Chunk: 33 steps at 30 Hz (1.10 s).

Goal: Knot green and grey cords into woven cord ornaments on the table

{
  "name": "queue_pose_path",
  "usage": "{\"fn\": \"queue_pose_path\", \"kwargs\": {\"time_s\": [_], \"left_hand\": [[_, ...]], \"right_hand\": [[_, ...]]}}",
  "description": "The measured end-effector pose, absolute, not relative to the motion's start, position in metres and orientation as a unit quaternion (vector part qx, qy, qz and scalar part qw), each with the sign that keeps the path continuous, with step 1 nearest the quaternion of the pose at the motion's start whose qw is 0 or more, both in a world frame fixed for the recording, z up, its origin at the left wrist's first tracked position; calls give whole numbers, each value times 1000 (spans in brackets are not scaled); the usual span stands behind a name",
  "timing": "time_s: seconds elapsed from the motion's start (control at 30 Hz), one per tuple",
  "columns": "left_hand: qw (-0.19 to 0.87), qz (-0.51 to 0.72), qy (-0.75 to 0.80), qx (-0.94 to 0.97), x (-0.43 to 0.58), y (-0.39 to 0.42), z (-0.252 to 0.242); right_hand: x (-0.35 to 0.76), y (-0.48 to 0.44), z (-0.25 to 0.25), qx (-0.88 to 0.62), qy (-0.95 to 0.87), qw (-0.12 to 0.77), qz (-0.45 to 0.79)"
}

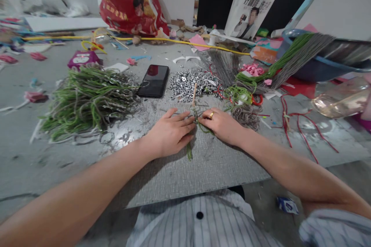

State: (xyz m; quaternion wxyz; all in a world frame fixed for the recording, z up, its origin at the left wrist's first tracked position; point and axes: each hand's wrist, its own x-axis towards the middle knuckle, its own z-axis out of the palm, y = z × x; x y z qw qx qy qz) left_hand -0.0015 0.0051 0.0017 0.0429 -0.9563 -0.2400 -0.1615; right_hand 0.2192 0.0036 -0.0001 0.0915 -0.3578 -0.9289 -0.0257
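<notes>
My left hand (170, 132) lies palm down on the grey board (185, 170), its fingers together and pressing on a green cord (189, 149) whose tail sticks out below the hand. My right hand (220, 124), with a gold ring, pinches the same green cord just to the right. The two hands touch at the fingertips. A small wooden stick (194, 94) stands just beyond them, in front of a heap of metal washers (188, 82).
A big pile of finished green and grey cords with rings (87, 100) lies at the left. A black phone (153, 80) sits beside it. Bundles of green and grey cords (290, 60) lean from a blue basin (319, 67) at right. Red strings (301, 131) trail nearby.
</notes>
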Motion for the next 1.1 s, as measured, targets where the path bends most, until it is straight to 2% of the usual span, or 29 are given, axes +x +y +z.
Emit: {"fn": "queue_pose_path", "kwargs": {"time_s": [0.17,0.53,1.1], "left_hand": [[43,-170,-237,-956,-1,5,0],[33,-171,-243,-954,-1,6,1],[74,-233,-226,-943,-2,5,7]], "right_hand": [[215,1,1,-350,-932,90,-15],[226,5,-6,-377,-910,158,77],[228,2,12,-408,-906,111,12]]}}
